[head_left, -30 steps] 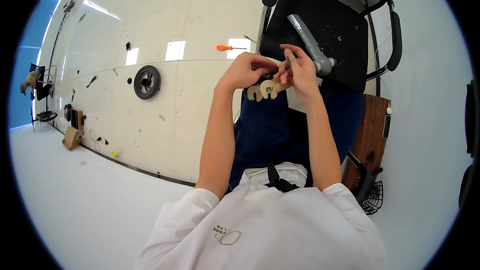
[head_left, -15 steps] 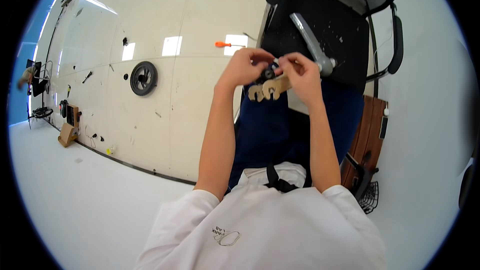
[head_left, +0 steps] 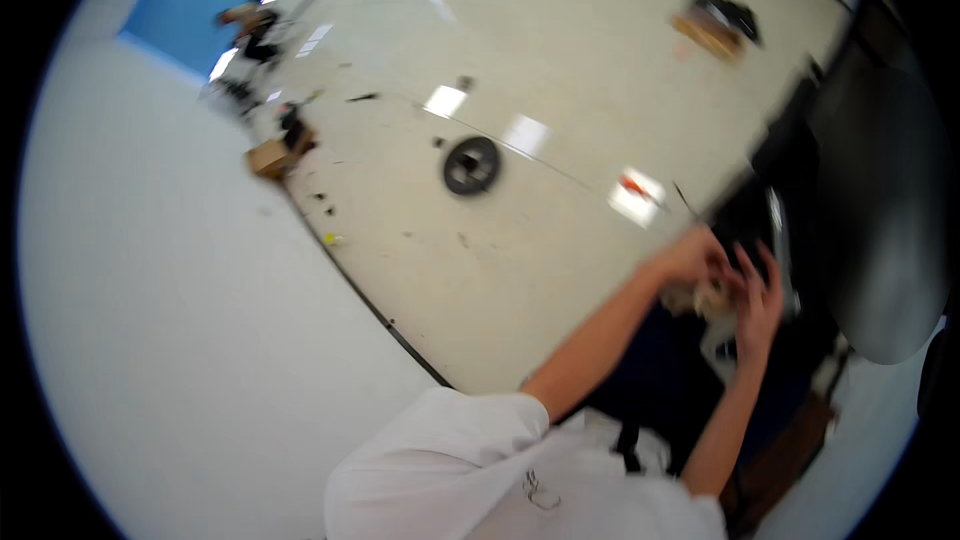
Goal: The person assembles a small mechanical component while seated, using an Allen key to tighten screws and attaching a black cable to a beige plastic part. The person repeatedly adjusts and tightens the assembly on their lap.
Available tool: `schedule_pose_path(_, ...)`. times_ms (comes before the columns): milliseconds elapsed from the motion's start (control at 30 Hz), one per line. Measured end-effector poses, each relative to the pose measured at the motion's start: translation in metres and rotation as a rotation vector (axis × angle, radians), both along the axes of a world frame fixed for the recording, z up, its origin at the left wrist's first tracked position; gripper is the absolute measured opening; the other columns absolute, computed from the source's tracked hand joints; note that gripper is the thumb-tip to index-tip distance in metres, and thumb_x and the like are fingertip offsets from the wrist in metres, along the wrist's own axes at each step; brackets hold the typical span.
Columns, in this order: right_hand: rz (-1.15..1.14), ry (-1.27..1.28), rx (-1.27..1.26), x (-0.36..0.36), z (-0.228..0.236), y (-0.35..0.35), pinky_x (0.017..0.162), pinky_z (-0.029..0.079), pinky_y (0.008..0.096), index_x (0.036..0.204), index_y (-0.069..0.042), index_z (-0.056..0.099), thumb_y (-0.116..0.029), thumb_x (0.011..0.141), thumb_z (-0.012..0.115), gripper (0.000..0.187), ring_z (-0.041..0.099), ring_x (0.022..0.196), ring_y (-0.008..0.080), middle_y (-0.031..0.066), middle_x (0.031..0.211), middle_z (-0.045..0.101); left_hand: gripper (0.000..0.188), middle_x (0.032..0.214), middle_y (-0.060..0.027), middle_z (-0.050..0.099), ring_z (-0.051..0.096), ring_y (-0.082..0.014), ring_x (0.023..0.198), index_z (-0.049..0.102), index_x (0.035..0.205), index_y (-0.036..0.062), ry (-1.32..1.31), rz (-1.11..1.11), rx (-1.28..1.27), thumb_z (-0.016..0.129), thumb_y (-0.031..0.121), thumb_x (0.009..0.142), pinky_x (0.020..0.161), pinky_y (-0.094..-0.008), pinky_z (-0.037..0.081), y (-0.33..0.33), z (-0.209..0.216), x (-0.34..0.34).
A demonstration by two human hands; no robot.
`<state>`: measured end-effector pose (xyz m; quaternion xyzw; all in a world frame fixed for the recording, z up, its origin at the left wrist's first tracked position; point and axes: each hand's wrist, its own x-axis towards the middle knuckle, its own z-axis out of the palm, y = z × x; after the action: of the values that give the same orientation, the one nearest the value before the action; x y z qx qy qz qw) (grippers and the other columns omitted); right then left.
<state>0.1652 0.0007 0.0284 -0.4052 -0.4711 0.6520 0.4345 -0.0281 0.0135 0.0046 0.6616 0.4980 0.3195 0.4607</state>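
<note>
Motion smears both hands. My left hand [head_left: 692, 256] has its fingers curled close together above my lap, at a small dark part that I cannot make out. Right beside it is my right hand [head_left: 760, 302], its fingers stretched up and apart, the tips close to the left hand's. Below the hands shows a tan piece with notched ends [head_left: 708, 297], lying over my dark trousers. A grey bar [head_left: 779, 225] lies past my right hand on the black chair seat.
An orange-handled screwdriver [head_left: 632, 186] and a black wheel [head_left: 471, 166] lie on the pale floor. Farther left stand a cardboard box [head_left: 268, 158] and loose parts along the wall. Another person [head_left: 250, 20] is at the far left. A dark and tan object [head_left: 715, 25] is at the far right.
The whole view has swung to the left, so my hands now appear lower and farther right. The right hand's fingers have spread from a pinch.
</note>
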Motion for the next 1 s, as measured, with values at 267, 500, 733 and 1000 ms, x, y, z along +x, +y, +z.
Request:
schedule_pose_path(267, -0.001, 0.510, -0.201, 0.006, -0.034, 0.075, 0.074, 0.062, 0.0320, 0.128, 0.001, 0.054, -0.020, 0.104, 0.058, 0.032, 0.075, 0.084, 0.0228, 0.0235, 0.110, 0.071, 0.017, 0.076, -0.0113, 0.075, 0.069, -0.0137, 0.067, 0.079, 0.090, -0.0011, 0.172, 0.210, -0.058, 0.080, 0.013, 0.081, 0.065, -0.0301, 0.056, 0.043, 0.018, 0.022)
schedule_pose_path(500, -0.239, 0.027, -0.061, -0.021, 0.015, 0.019, 0.066, 0.060, 0.0293, 0.114, 0.008, 0.060, -0.012, 0.095, 0.071, 0.029, 0.074, 0.075, 0.0200, 0.0173, 0.091, 0.074, 0.024, 0.077, -0.0128, 0.075, 0.071, -0.0155, 0.071, 0.078, 0.090, -0.0032, 0.139, 0.220, -0.063, 0.083, 0.018, 0.080, 0.069, -0.0316, 0.056, 0.006, 0.031, 0.015)
schedule_pose_path(733, -0.046, -0.342, 0.288, -0.019, 0.018, 0.007, 0.068, 0.054, 0.0258, 0.111, 0.002, 0.072, 0.001, 0.096, 0.058, 0.020, 0.066, 0.074, 0.0125, 0.0096, 0.099, 0.073, 0.024, 0.092, -0.0131, 0.077, 0.074, -0.0195, 0.085, 0.077, 0.107, 0.0006, 0.020, 0.122, -0.099, 0.076, 0.011, 0.085, 0.079, -0.0318, 0.057, -0.011, 0.014, -0.001)
schedule_pose_path(1000, 0.169, -0.439, 0.524, 0.001, 0.031, 0.019, 0.083, 0.057, 0.0283, 0.096, 0.001, 0.074, 0.010, 0.084, 0.057, 0.023, 0.070, 0.091, 0.0179, 0.0110, 0.113, 0.071, 0.022, 0.089, -0.0125, 0.076, 0.071, -0.0157, 0.080, 0.076, 0.109, 0.0009, -0.031, 0.042, -0.181, 0.072, 0.004, 0.088, 0.075, -0.0304, 0.055, -0.003, 0.013, 0.000)
